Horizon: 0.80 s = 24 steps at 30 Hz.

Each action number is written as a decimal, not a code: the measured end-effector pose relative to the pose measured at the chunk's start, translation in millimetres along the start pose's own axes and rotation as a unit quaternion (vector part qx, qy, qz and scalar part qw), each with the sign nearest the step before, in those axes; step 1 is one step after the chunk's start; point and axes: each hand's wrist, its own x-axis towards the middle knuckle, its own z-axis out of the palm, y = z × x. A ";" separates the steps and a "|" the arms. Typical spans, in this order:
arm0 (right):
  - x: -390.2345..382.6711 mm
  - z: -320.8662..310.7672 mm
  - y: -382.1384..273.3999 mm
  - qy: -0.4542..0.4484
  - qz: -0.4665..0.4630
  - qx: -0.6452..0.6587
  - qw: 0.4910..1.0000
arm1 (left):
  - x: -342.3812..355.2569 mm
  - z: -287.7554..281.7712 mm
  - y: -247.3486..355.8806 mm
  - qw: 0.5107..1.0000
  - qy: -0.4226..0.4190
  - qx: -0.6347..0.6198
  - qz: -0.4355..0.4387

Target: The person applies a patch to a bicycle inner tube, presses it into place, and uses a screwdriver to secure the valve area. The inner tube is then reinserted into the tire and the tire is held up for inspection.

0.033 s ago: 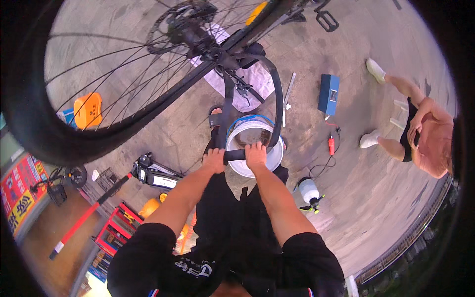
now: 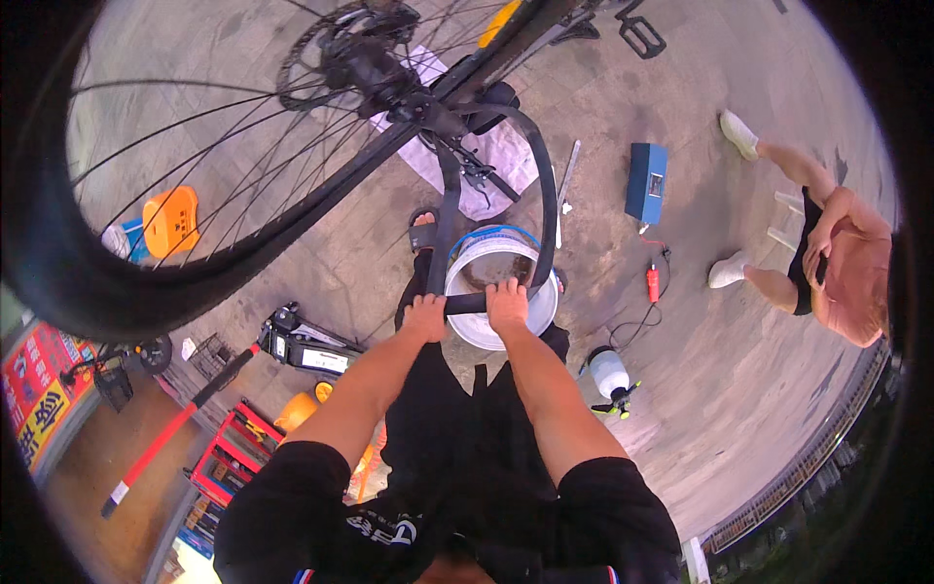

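Note:
A black rubber inner tube [image 2: 546, 185] hangs in a long loop from beside the hub of a bicycle wheel [image 2: 368, 70]. Both my hands are closed around the loop's near end, a short stretch of tube showing between them: my left hand [image 2: 425, 318] at the left, my right hand [image 2: 506, 304] at the right. Below the hands stands a white bucket [image 2: 541, 313] with a blue band at its far rim and murky liquid inside. The wheel's black tyre [image 2: 219, 277] sweeps across the upper left. My fingertips are partly hidden beneath the tube.
A blue box [image 2: 646, 183], a red tool [image 2: 653, 284] on a cord and a white spray bottle [image 2: 610, 374] are to the right. A seated person [image 2: 846, 258] is farther right. At left are an orange stool [image 2: 171, 222], a floor jack [image 2: 309, 346] and a red tool rack [image 2: 232, 453].
The wheel has shifted slightly left in the picture. My hands have moved very slightly right, still closed on the tube.

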 end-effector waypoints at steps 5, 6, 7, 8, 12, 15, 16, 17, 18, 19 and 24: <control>10.1 19.9 41.2 0.030 -0.004 -0.035 0.999 | 34.6 23.6 21.1 0.996 0.010 -0.078 0.043; 7.8 19.2 46.8 0.046 -0.004 -0.032 0.998 | 31.6 29.2 20.6 0.991 0.047 -0.113 0.060; 1.1 17.2 50.8 0.074 -0.016 0.004 0.997 | 28.8 31.2 18.7 0.976 0.117 -0.151 0.109; -2.8 12.3 54.0 0.102 -0.026 0.036 0.994 | 23.2 30.9 16.5 0.962 0.152 -0.193 0.118; -21.6 -27.6 45.2 0.093 -0.014 0.169 0.981 | -27.9 -4.5 9.6 0.906 0.156 -0.389 0.060; -18.3 -93.8 7.1 0.113 -0.044 0.356 0.927 | -93.3 -70.3 5.9 0.701 0.095 -0.706 -0.035; -18.8 -123.7 -13.2 0.123 -0.056 0.432 0.892 | -120.4 -96.7 1.3 0.572 0.094 -0.814 0.034; -19.0 -158.3 -37.3 0.149 -0.123 0.538 0.820 | -146.9 -123.3 -3.1 0.427 0.089 -0.897 0.068; -25.2 -195.0 -61.4 0.118 -0.122 0.636 0.752 | -173.0 -147.3 -5.7 0.346 0.125 -0.916 0.162; -32.6 -235.4 -81.1 0.121 -0.187 0.668 0.710 | -198.9 -168.6 -8.7 0.259 0.154 -0.920 0.249; -106.5 -417.3 -165.4 0.083 -0.277 0.827 0.482 | -306.4 -246.7 -11.2 0.394 0.432 -0.780 0.223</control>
